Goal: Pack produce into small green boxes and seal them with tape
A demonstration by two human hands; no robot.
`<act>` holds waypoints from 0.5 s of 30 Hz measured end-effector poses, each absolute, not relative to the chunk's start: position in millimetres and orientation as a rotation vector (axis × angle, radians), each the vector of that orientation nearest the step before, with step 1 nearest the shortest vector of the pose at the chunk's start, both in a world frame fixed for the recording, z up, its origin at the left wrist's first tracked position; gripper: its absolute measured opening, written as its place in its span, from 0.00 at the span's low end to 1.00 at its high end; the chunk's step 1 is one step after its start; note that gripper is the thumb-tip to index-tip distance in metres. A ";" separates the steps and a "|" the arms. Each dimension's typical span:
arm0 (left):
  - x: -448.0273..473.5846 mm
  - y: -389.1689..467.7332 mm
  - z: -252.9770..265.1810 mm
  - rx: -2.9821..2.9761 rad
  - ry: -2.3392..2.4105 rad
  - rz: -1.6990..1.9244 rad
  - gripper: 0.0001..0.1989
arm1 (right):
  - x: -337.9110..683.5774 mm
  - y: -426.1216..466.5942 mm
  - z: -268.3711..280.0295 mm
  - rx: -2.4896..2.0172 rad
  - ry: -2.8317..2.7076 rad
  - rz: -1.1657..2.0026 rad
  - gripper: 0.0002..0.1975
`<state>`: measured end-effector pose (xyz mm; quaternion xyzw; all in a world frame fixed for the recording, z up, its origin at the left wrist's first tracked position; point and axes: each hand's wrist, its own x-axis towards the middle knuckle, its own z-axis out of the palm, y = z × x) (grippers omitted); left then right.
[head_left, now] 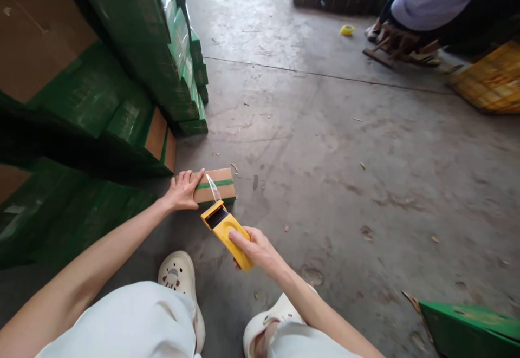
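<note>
Lying at 11 o'clock from right hand (tape dispenser gripped), box, long axis roughly 9-to-3, is grasped at 9-o'clock end by nearer left hand.

The left hand holds one end of a small carton; the right hand grips a yellow tape dispenser.

Tape dispenser: smooth plastic. Small box: matt cardboard. Tape strip: glossy clear film. Floor: scuffed concrete.
</note>
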<state>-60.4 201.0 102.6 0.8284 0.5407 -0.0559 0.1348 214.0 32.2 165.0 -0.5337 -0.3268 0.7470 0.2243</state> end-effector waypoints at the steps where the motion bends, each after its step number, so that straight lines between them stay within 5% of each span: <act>1: -53.0 184.4 100.4 2.335 1.686 -0.115 0.66 | 219.0 30.7 171.3 -1.489 -0.919 2.049 0.28; 7: -9.9 105.8 90.4 2.160 1.962 0.087 0.65 | 263.7 11.2 205.2 -1.675 -0.898 1.981 0.29; 15: -0.2 110.6 96.2 2.116 1.999 0.053 0.64 | 265.6 -21.4 214.6 -1.726 -0.920 1.917 0.30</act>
